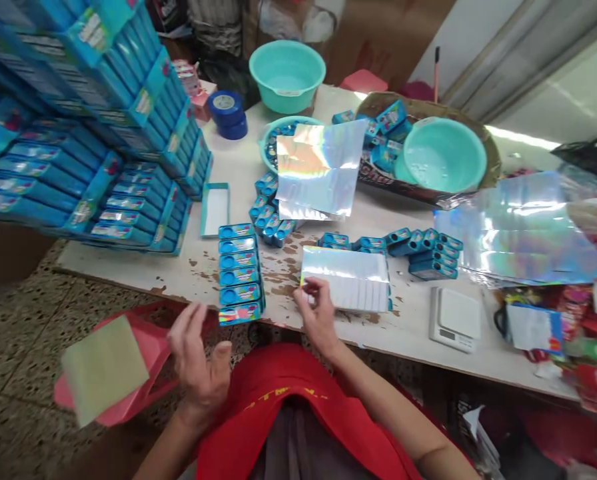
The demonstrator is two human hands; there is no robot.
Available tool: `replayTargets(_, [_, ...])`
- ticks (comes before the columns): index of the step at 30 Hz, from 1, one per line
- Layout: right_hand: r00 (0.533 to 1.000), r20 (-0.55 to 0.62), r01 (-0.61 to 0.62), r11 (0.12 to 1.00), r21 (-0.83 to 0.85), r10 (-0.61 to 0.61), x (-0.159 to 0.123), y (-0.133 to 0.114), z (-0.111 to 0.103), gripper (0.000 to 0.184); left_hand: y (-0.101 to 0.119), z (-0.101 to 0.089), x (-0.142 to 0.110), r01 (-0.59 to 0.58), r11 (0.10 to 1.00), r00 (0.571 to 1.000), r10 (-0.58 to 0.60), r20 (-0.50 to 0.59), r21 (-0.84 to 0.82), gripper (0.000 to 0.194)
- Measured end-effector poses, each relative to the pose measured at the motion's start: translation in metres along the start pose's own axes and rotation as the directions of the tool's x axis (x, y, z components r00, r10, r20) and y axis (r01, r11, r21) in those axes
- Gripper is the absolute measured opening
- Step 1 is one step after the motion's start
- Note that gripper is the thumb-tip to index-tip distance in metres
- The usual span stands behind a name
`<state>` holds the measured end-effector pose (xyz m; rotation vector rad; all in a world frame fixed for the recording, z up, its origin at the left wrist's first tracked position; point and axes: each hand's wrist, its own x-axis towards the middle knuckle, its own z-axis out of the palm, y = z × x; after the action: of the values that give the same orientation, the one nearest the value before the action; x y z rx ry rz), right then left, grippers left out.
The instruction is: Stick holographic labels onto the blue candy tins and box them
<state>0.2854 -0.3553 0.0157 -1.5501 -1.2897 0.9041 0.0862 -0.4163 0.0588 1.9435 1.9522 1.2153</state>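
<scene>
My left hand (201, 363) hangs open and slightly blurred in front of the table edge, fingers apart, holding nothing. Just beyond it stands a row of small blue boxes (239, 275) with round marks on their ends. My right hand (319, 317) pinches the left edge of a shiny, pale iridescent sheet (346, 277). This sheet lies flat near the table's front edge; blue shows along its right side, but what lies beneath is mostly hidden. More small blue boxes (333, 240) sit right behind it.
Blue cartons (128, 87) are stacked high at left. Loose shiny sheets (323, 167) cover part of a filled basin. A turquoise basin (443, 157) rests in a cardboard tray (493, 150). At right are a white scale (455, 319) and more sheets (528, 227). A red stool (148, 347) stands lower left.
</scene>
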Motion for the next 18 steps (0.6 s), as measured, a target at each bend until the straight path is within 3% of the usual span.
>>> replayTargets(2, [0.978, -0.162, 0.098, 0.976, -0.194, -0.130, 0.033, 0.023, -0.050, 0.024, 0.039, 0.030, 0.024, -0.166, 0.977, 0.982, 0.176, 0.063, -0.132, 0.047])
replayTargets(4, [0.940, -0.246, 0.137, 0.919, -0.369, -0.238, 0.068, 0.049, -0.095, 0.024, 0.077, 0.086, 0.045, -0.209, 0.951, 0.936, 0.261, 0.235, -0.227, 0.037])
replayTargets(6, [0.925, -0.236, 0.152, 0.859, -0.488, -0.298, 0.097, 0.074, -0.128, 0.027, 0.104, 0.154, 0.061, -0.233, 0.954, 0.866, 0.292, 0.406, -0.187, 0.038])
replayTargets(8, [0.936, -0.158, 0.171, 0.800, -0.575, -0.314, 0.117, 0.094, -0.146, 0.032, 0.115, 0.217, 0.070, -0.324, 0.940, 0.744, 0.326, 0.584, -0.111, 0.047])
replayTargets(10, [0.957, -0.042, 0.195, 0.743, -0.640, -0.288, 0.126, 0.110, -0.154, 0.034, 0.115, 0.261, 0.070, -0.391, 0.920, 0.649, 0.304, 0.697, -0.037, 0.054])
replayTargets(13, [0.972, 0.083, 0.216, 0.690, -0.691, -0.221, 0.127, 0.124, -0.157, 0.037, 0.105, 0.284, 0.064, -0.445, 0.895, 0.598, 0.277, 0.752, 0.024, 0.064])
replayTargets(18, [0.972, 0.114, 0.229, 0.716, -0.660, -0.206, 0.120, 0.127, -0.164, 0.032, 0.101, 0.280, 0.060, -0.466, 0.884, 0.588, 0.280, 0.759, 0.035, 0.067])
